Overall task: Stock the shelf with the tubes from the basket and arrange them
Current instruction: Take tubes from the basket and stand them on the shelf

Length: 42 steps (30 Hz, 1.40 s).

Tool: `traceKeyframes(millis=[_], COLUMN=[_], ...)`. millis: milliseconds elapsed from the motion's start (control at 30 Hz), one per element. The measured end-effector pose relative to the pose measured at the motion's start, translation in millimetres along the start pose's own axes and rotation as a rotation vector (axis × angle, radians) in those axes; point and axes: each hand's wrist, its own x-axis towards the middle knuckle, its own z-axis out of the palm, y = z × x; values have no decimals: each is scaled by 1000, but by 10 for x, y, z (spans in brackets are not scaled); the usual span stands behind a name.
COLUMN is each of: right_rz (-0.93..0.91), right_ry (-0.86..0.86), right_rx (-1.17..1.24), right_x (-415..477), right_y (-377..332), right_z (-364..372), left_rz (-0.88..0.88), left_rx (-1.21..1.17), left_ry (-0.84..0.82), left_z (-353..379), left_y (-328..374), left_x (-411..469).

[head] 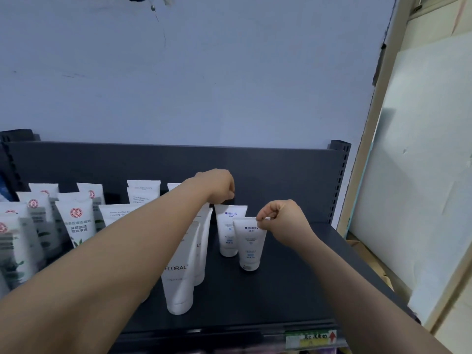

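Observation:
Two small white tubes with blue print stand cap-down on the dark shelf [293, 282]. My right hand [283, 221] pinches the top seam of the front small tube [249, 247]. My left hand [219, 186] hovers with curled fingers just above the top edge of the rear small tube [228, 231]; whether it pinches that edge is unclear. Left of them stand two tall white FLORAL tubes [178, 284], partly hidden by my left forearm. The basket is out of view.
Rows of white tubes with red round logos [76, 221] and other white cleanser tubes [143, 192] fill the shelf's left half. The dark back panel [281, 169] rises behind. A slotted upright [339, 180] marks the right end. A price label [310, 338] sits on the front rail.

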Motion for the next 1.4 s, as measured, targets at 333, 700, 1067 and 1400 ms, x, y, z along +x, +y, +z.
traceKeyframes(millis=[333, 700, 1067, 1400], right_rz=[-49, -407, -836, -1098], right_ry=[0, 58, -143, -528], right_rx=[-64, -472, -429, -324], right_x=[65, -459, -1260, -2198], right_y=[-28, -567, -1468, -2396], right_z=[207, 34, 1185, 3247], left_rz=[-6, -70, -327, -806], left_rx=[-47, 124, 223, 136], left_ry=[220, 351, 365, 232], left_z=[-241, -200, 11, 635], left_y=[-57, -199, -1128, -2440], left_x=[-876, -1715, -3467, -5543])
